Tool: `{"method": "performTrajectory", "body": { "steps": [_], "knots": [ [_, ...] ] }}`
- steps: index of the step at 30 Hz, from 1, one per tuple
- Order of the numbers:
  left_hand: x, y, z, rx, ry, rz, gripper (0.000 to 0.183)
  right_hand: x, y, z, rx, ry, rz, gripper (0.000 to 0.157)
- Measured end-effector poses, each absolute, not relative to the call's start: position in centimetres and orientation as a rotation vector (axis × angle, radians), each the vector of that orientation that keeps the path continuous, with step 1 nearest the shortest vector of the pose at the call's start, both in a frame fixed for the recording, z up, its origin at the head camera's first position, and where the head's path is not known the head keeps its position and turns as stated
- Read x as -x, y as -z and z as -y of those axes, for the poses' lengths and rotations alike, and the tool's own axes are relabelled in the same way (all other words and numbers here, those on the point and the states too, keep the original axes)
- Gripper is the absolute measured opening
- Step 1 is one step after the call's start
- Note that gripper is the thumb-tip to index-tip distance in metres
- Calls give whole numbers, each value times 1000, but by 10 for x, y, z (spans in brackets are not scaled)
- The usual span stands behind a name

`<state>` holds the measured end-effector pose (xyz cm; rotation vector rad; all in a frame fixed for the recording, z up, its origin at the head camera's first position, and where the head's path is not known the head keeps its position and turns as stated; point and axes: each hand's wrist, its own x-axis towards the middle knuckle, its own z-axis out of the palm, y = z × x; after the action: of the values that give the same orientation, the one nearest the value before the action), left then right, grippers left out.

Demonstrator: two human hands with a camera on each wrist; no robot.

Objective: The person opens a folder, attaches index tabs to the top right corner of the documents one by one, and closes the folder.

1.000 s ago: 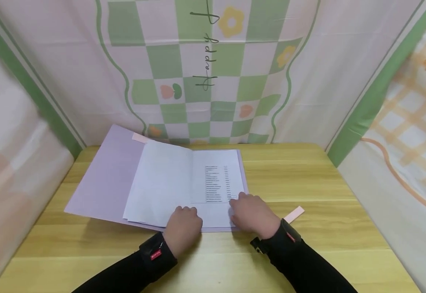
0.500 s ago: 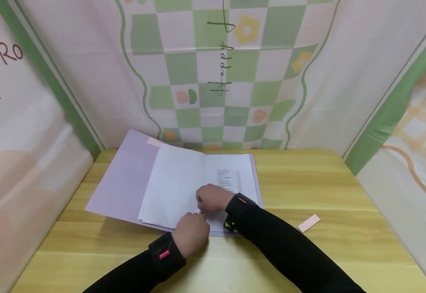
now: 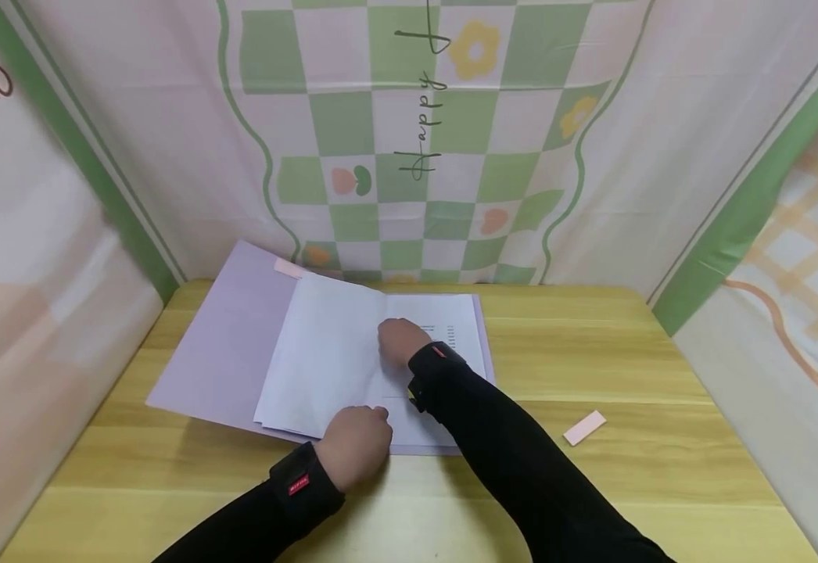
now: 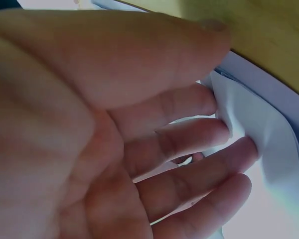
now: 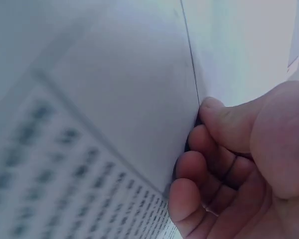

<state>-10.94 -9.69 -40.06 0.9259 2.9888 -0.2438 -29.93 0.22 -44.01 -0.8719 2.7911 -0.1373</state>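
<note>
A lilac folder lies open, with white sheets inside. The blank left page meets the right page at a fold, and the right page carries a printed list partly covered by my right arm. My left hand rests at the front edge by the fold; the left wrist view has its loosely bent fingers touching the paper. Farther up the fold, my right hand presses down with curled fingers, the thumb at the crease line. No loose object shows in either hand.
A small pink strip lies on the wooden table, right of the folder. Another pink strip shows at the top of the folder's left cover. A patterned curtain hangs behind and along both sides.
My right hand has gone from the right page's lower right area to the fold, then up along it, away from me. My left hand stays at the front edge.
</note>
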Motion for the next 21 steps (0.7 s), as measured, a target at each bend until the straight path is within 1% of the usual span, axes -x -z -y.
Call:
{"method": "performTrajectory", "body": {
  "steps": [7,11,15,21],
  "knots": [
    [114,402,100,-926,246,-2973,12,333,444,11,748,161,-2803,8],
    [115,404,100,-924,225,-2958,11,349,445,15,688,212,-2785,15],
    [114,405,98,-916,219,-2928,9,357,443,17,670,239,-2777,23],
    [113,405,97,-901,257,-2923,10,373,441,23,630,123,-2798,20]
  ]
}}
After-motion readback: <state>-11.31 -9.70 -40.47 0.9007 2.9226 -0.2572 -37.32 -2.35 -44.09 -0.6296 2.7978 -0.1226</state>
